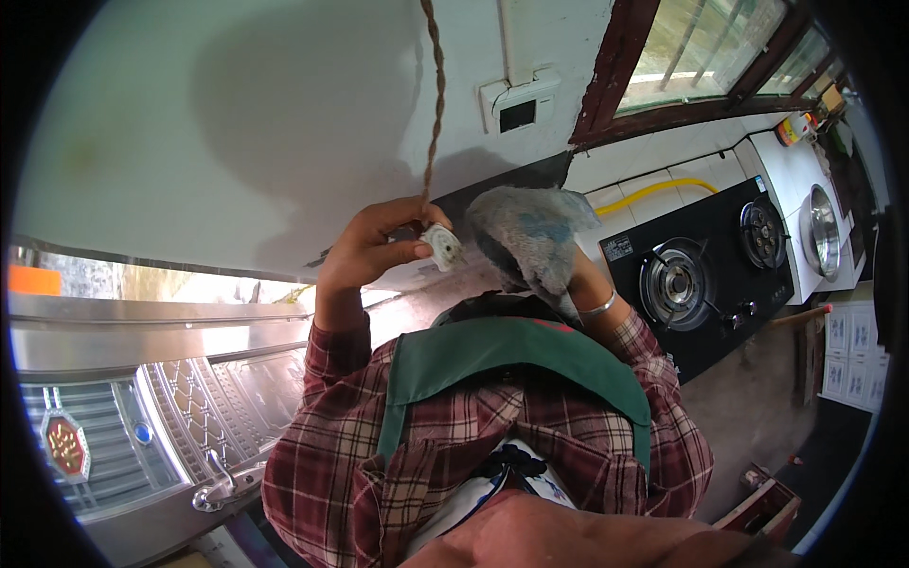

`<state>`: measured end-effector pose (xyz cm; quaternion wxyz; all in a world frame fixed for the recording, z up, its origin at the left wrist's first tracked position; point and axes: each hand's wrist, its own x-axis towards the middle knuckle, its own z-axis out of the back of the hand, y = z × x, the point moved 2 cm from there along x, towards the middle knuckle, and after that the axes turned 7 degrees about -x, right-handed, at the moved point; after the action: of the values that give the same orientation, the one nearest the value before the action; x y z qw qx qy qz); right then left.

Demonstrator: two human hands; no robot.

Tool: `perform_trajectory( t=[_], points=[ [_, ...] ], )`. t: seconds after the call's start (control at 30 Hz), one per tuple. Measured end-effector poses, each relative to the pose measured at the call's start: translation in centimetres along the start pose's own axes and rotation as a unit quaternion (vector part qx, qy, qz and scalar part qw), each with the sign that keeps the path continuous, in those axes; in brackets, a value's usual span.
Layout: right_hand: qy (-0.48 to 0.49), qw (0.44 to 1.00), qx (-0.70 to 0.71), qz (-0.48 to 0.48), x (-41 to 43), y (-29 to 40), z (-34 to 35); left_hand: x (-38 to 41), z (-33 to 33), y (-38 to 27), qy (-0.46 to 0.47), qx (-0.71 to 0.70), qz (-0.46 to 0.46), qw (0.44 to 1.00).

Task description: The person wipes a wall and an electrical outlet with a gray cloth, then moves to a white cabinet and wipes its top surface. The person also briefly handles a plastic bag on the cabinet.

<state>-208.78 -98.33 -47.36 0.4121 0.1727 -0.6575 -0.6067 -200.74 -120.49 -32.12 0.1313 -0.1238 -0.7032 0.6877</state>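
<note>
My left hand [376, 241] pinches a small, dirty white electrical fitting [442, 247] between thumb and fingers. Dark spots mark the fitting's face, and a brown twisted cord [434, 92] runs from it up along the wall. Just to the right, my right hand [584, 278] is mostly hidden in a grey, fuzzy cloth [529, 231] with bluish patches. The cloth drapes over the fingers and hangs below them. A narrow gap separates cloth and fitting.
A white wall box [518, 105] with a dark window is mounted ahead. To the right are a black two-burner gas hob [699, 277], a yellow hose [657, 190] and a metal basin [820, 231]. A metal door with a lever handle [216, 483] stands at the left.
</note>
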Motion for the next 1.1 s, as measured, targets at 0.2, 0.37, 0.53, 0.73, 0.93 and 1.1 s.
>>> perform_trajectory(
  t=[0.2, 0.37, 0.53, 0.73, 0.93, 1.1],
  points=[
    [0.107, 0.942, -0.279, 0.149, 4.0, 6.4, -2.5, 0.6, 0.5, -0.4, 0.015, 0.116, -0.014, 0.993],
    [0.065, 0.92, -0.337, 0.188, 6.2, 9.7, -3.8, 0.4, 0.9, -0.1, -0.005, 0.153, -0.021, 0.988],
    [0.07, 0.975, -0.203, 0.057, 6.8, 9.1, -4.2, 0.2, 2.0, 1.1, 0.019, 0.14, -0.115, 0.983],
    [0.044, 0.999, -0.01, -0.005, 5.7, 5.4, -3.9, 0.2, 2.1, 0.7, -0.009, 0.105, -0.081, 0.991],
    [0.041, 0.981, 0.131, -0.137, 4.7, 3.3, -2.6, 0.1, 1.8, 1.2, -0.057, 0.051, -0.069, 0.995],
    [0.087, 0.977, -0.197, -0.004, 6.5, 7.8, -4.2, 0.2, 0.9, 0.9, -0.139, 0.184, -0.041, 0.972]
  ],
)
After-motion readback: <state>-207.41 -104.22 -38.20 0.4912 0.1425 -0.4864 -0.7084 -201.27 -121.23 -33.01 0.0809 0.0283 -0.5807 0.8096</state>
